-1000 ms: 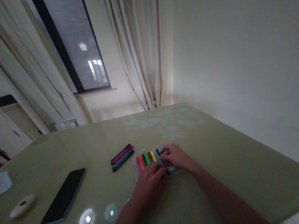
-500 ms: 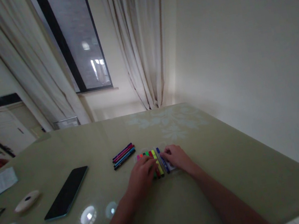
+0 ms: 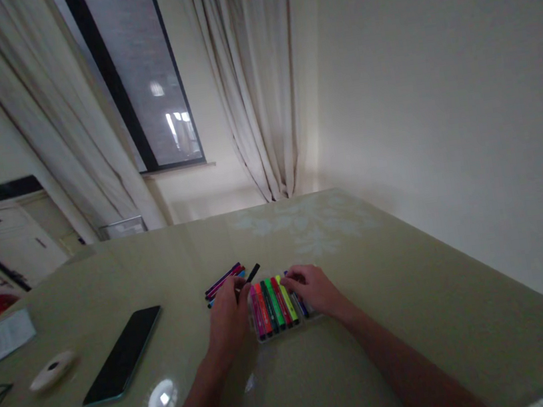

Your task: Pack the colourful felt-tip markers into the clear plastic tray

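The left hand (image 3: 230, 310) has its fingers closed on a slim black pen (image 3: 253, 273) just beside a bundle of slim purple, crimson and blue pens (image 3: 222, 278) on the pale green worktop (image 3: 188, 255), so the step in hand seems to be handling one pen. The right hand (image 3: 317, 286) curls over the right end of a clear plastic case (image 3: 280, 334) of bright thick markers (image 3: 273, 305), though I cannot tell whether its fingers grip the dark blue pen (image 3: 303, 307) there. Any move from here calls for a steady pinch clear of the bundle.

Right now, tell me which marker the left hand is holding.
The black marker pinched in the left hand, its end jutting out; the other loose markers lie beside that hand, the bright row in the case.
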A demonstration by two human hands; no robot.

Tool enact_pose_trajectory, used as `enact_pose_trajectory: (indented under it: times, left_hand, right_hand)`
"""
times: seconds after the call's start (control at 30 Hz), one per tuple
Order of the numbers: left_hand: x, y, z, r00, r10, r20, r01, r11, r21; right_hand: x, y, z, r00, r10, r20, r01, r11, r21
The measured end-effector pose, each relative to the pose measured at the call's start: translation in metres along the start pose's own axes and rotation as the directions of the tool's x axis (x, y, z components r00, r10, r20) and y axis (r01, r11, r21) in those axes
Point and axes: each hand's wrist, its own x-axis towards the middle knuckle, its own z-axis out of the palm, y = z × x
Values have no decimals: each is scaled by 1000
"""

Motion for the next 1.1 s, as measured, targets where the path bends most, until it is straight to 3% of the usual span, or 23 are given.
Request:
enact_pose_trajectory:
  times: [0.07, 0.2, 0.3, 0.37, 0.47, 0.6, 0.7, 0.9, 1.1]
  left_hand:
    - [-7, 16, 8, 996, 48, 79, -30, 976, -217]
    - [-18, 32, 19, 984, 123, 131, -61, 914, -401]
    - [-22, 31, 22, 977, 152, 151, -74, 902, -426]
    - [-23, 29, 23, 967, 193, 166, -130, 936, -327]
    - [-29, 29, 28, 917, 331, 221, -310, 943, -124]
    - [-38, 32, 36, 803, 502, 322, -523, 852, -24]
    - [-40, 33, 40, 761, 531, 372, -576, 817, 12]
    - [-38, 32, 41, 750, 510, 422, -593, 801, 84]
    - [-42, 35, 43, 756, 495, 428, -590, 799, 118]
  right_hand:
    - [-3, -7, 6, 997, -42, 59, 32, 987, 156]
    - [-3, -12, 12, 996, -31, 80, -1, 927, 374]
    - [3, -7, 6, 998, 53, 33, -62, 887, 458]
    - [8, -1, -4, 994, 102, -33, -75, 886, 458]
    - [12, 9, -21, 986, 122, -110, -75, 930, 360]
    - [10, 19, -32, 988, 154, -6, -152, 981, 122]
    - [7, 22, -26, 975, 220, 21, -221, 974, 40]
    - [7, 22, -14, 982, 163, -98, -179, 967, -180]
    - [4, 23, -10, 973, 197, -121, -231, 856, -463]
